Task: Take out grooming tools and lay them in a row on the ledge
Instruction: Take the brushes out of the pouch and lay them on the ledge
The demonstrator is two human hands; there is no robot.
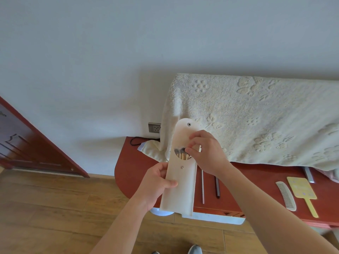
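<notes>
My left hand [158, 182] grips a long cream pouch [180, 187] by its lower left side and holds it upright over the red-brown ledge [132, 173]. The flap is open, and several brush tips [180, 154] show in the mouth. My right hand [205, 153] pinches at those tips with finger and thumb. Two thin tools lie side by side on the ledge behind the pouch: a pale stick [202, 187] and a dark stick [217, 187]. Further right lie a grey comb [286, 196] and a yellow hand mirror [302, 193].
A cream towel [256, 118] drapes a tall object at the back of the ledge. A wall socket [154, 127] and a black cable [136, 141] sit at the ledge's far left end. A wooden door [27, 143] stands left; my shoes [195, 249] show below.
</notes>
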